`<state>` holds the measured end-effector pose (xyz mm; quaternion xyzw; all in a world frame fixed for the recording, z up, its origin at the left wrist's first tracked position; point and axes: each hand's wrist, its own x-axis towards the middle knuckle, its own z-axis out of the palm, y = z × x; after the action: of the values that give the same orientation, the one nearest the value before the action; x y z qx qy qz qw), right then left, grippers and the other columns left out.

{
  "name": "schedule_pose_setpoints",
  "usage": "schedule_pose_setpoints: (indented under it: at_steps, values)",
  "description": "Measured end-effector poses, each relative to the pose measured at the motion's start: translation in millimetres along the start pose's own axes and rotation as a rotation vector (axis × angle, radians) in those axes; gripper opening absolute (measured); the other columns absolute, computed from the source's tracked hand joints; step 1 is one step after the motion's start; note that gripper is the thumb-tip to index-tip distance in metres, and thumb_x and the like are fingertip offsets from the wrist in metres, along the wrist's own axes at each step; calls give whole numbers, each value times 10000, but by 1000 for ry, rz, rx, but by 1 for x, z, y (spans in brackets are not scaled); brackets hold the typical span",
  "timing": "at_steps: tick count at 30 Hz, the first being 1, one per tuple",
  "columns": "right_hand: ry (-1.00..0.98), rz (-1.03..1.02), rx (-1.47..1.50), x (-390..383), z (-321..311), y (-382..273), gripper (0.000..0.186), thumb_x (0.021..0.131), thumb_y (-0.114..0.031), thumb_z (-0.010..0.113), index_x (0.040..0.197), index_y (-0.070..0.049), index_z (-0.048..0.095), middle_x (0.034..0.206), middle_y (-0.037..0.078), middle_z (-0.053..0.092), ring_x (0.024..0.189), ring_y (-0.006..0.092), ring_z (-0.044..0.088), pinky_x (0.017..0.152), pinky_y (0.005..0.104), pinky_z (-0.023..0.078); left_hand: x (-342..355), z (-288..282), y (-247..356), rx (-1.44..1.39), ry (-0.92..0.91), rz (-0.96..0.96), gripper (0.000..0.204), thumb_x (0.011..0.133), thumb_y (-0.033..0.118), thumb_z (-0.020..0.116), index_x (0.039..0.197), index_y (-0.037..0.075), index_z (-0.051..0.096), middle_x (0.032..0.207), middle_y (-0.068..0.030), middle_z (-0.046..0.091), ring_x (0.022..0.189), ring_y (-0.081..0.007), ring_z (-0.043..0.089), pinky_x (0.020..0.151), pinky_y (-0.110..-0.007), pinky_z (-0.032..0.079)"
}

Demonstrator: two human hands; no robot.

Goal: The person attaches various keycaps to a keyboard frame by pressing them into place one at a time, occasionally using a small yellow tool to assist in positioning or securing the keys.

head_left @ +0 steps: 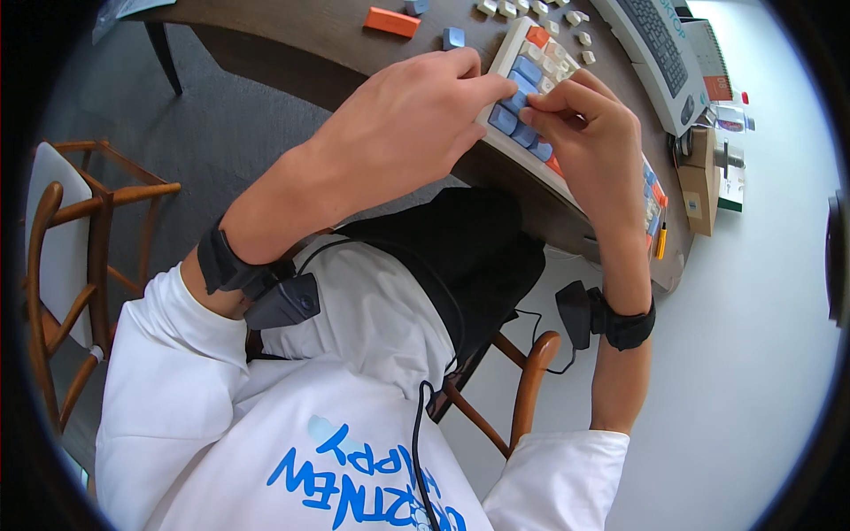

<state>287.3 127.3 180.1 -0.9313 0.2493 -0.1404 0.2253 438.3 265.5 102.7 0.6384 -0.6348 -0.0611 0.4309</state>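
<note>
A white-framed keyboard [516,157] lies at a slant along the near edge of the desk, fitted with blue, cream and orange keycaps. My left hand [407,128] reaches over its left end, index finger stretched onto a blue keycap [517,99]. The left thumb stands apart beside the keyboard's near edge. Against the same keycap's right side, my right hand [591,133] has thumb and index finger closed in a pinch. Whatever lies between those fingertips is too small and covered to make out.
Loose cream keycaps [507,9] lie beyond the keyboard. A long orange keycap [391,22] and a loose blue one [453,38] sit to its left. At right are a keyboard box [651,53], a brown carton [699,181] and a yellow pen [661,241]. A wooden chair [102,203] stands left.
</note>
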Motion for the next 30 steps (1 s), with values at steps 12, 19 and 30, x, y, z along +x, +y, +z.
schedule_pose_setpoints:
  at_steps: [12,19,30]
  values:
    - [88,-36,140,-6,11,19,109,837,-10,778,936,35,763,886,133,702,734,255,698,700,345,545,5,-1,3,-31,15,37,346,940,52,704,1286,64,694,972,-112,589,808,-258,623,752,-359,533]
    - [289,-175,-44,-34,2,11,202,868,38,728,1052,-19,787,995,108,704,891,278,675,775,368,565,9,-1,12,21,62,90,385,914,33,719,1289,119,706,1020,-91,600,826,-242,641,752,-359,552]
    - [237,-202,-95,-48,13,18,324,796,72,720,1091,-50,773,1166,92,649,1049,309,585,827,399,560,12,0,27,173,-16,71,377,895,-10,711,1257,99,719,1083,-89,592,825,-236,633,744,-382,545]
